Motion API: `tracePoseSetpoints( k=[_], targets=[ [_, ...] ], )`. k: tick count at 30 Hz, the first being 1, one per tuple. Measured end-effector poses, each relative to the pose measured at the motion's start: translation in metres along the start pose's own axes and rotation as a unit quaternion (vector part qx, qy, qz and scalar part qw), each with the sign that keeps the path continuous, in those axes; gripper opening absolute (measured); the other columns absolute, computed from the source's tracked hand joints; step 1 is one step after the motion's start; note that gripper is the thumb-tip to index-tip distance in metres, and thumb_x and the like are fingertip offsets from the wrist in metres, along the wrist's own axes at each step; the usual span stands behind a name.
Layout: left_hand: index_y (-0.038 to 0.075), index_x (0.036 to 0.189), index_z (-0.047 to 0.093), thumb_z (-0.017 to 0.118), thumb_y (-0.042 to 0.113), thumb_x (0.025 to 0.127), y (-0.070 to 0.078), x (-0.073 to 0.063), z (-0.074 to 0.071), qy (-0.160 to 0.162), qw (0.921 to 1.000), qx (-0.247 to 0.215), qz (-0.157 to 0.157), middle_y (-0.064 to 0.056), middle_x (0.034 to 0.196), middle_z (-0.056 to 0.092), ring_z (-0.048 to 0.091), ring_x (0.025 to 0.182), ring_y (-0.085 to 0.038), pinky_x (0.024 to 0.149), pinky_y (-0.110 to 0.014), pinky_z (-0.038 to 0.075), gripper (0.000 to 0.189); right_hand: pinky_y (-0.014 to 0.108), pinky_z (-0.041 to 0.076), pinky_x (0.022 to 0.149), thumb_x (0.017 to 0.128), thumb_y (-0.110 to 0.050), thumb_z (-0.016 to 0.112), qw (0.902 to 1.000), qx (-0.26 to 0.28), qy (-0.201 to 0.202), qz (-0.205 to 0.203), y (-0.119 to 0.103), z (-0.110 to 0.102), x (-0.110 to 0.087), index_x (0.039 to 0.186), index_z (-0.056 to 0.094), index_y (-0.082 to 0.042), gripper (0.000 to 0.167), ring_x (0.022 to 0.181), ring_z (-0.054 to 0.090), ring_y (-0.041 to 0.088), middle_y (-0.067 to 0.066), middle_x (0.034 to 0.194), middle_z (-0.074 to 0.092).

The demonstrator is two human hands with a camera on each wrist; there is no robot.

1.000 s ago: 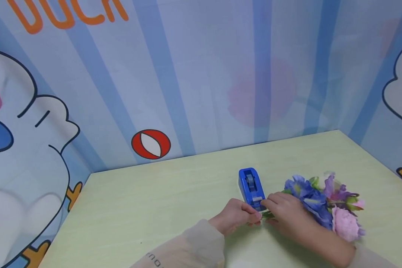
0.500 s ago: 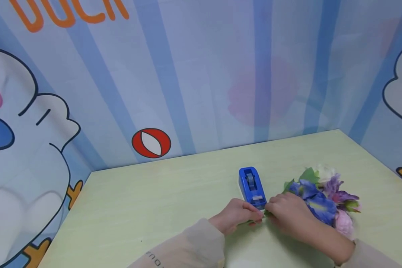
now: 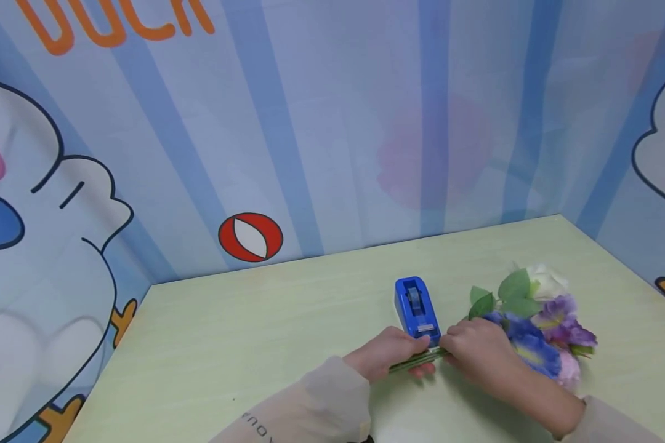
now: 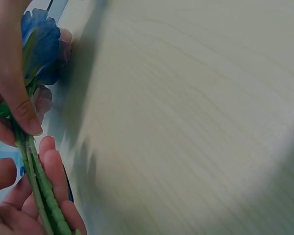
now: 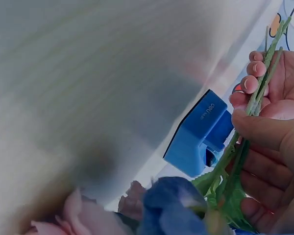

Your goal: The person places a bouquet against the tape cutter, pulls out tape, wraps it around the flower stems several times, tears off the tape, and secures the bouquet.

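A bunch of artificial flowers [image 3: 532,351], with blue, purple, pink and white blooms and green leaves, lies to the right in the head view. My right hand [image 3: 484,354] holds its stems just below the blooms, thumb against them in the right wrist view. The green stem ends [image 4: 48,200] lie across the fingers of my left hand [image 3: 385,352], palm turned up, fingers loosely bent and the thumb apart from the stems. Just beyond both hands stands a blue tape dispenser [image 3: 417,311] with a roll of clear tape; its cutter end is close to the stems.
The pale wood-look table [image 3: 266,332] reaches back to a blue striped cartoon backdrop [image 3: 354,123]. Another backdrop panel [image 3: 632,203] rises along the table's right edge.
My left hand has loosened from a pinch, its thumb lifting and the stems now showing across it. The flower bunch has turned, bringing the white bloom and leaves into view.
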State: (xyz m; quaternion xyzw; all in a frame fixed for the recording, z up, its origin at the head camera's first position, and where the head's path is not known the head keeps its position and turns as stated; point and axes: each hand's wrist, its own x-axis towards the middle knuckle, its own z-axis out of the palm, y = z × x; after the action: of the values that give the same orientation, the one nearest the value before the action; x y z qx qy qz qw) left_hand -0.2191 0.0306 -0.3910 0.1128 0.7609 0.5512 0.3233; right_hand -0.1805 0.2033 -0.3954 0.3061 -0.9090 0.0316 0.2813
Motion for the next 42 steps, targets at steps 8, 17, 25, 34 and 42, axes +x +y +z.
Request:
tracePoseSetpoints(
  k=[8, 17, 25, 34, 42],
  targets=[
    [-0.010, 0.091, 0.069, 0.055, 0.017, 0.095, 0.000, 0.002, 0.001, 0.010, 0.9998, 0.000, 0.020, -0.023, 0.080, 0.068, 0.052, 0.051, -0.008, 0.058, -0.023, 0.048, 0.031, 0.026, 0.033, 0.046, 0.050, -0.019, 0.087, 0.9973, -0.029, 0.061, -0.026, 0.000, 0.004, 0.001, 0.053, 0.052, -0.017, 0.035, 0.045, 0.043, 0.010, -0.009, 0.050, 0.045],
    [-0.012, 0.081, 0.066, 0.059, 0.017, 0.092, 0.002, -0.001, -0.001, -0.004, 0.9978, 0.046, 0.048, -0.015, 0.065, 0.064, 0.052, 0.053, -0.009, 0.053, -0.021, 0.042, 0.032, 0.027, 0.034, 0.048, 0.048, -0.013, 0.084, 0.9899, -0.054, 0.118, -0.056, 0.000, 0.009, 0.003, 0.051, 0.049, -0.015, 0.036, 0.043, 0.044, 0.010, -0.006, 0.048, 0.045],
    [-0.012, 0.079, 0.068, 0.060, 0.013, 0.091, 0.003, 0.001, 0.002, 0.019, 0.9973, 0.050, 0.050, -0.016, 0.065, 0.064, 0.051, 0.053, -0.008, 0.052, -0.019, 0.041, 0.029, 0.025, 0.029, 0.045, 0.048, -0.008, 0.081, 0.9877, -0.056, 0.132, -0.062, 0.002, 0.013, 0.004, 0.051, 0.047, -0.015, 0.034, 0.045, 0.040, 0.012, -0.006, 0.049, 0.043],
    [-0.007, 0.079, 0.071, 0.061, 0.017, 0.091, 0.005, 0.003, 0.008, 0.057, 0.9954, 0.077, 0.007, -0.008, 0.066, 0.066, 0.049, 0.058, -0.006, 0.052, -0.019, 0.040, 0.028, 0.026, 0.027, 0.046, 0.048, -0.006, 0.082, 0.9890, -0.053, 0.128, -0.051, 0.002, 0.013, 0.003, 0.052, 0.050, -0.015, 0.034, 0.049, 0.038, 0.014, -0.005, 0.053, 0.042],
    [-0.008, 0.078, 0.070, 0.062, 0.018, 0.090, 0.005, 0.003, 0.010, 0.073, 0.9946, 0.074, 0.002, -0.004, 0.062, 0.062, 0.045, 0.056, -0.007, 0.052, -0.018, 0.035, 0.030, 0.024, 0.030, 0.048, 0.055, -0.003, 0.080, 0.9987, -0.038, 0.035, -0.009, -0.004, -0.004, 0.008, 0.056, 0.054, -0.015, 0.028, 0.053, 0.038, 0.012, -0.006, 0.057, 0.045]
  ],
)
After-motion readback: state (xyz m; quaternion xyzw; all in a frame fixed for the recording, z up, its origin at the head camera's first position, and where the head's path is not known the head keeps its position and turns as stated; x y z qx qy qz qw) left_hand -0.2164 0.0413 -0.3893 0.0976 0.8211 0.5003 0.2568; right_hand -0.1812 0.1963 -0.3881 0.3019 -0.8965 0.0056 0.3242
